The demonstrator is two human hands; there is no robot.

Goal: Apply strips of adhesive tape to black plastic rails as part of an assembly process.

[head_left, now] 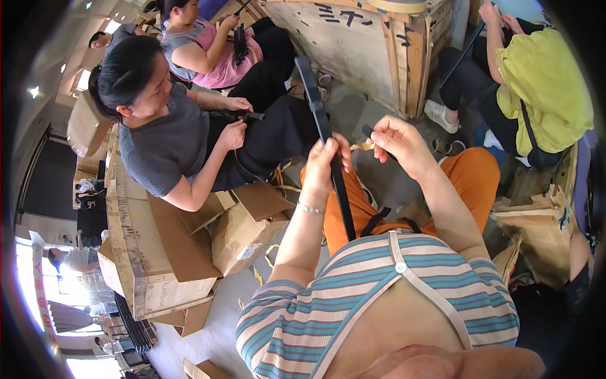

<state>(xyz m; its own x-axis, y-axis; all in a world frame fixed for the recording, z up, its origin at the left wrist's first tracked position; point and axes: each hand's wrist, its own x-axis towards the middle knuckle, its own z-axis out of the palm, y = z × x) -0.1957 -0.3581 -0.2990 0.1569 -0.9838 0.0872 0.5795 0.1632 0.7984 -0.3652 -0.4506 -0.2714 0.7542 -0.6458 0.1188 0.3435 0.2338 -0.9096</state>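
My left hand (325,164) is closed round a long, flat black strip (341,196) in front of my chest. The strip stands nearly upright, its wider end (304,66) above the hand and its lower end by my waist. To the right, my right hand (401,145) pinches a small dark piece (367,131); whether it joins anything hidden by the fingers I cannot tell. A short yellowish strip (361,146) shows at the fingertips, between the two hands. My orange trousers (473,174) are below them.
A seated person in grey (164,139) handles a dark strip close on my left, beside open cardboard boxes (246,234). Another in a pink apron (221,57) sits beyond. A wooden crate (353,50) stands ahead; a person in yellow-green (543,88) sits at right. Yellowish strips litter the floor.
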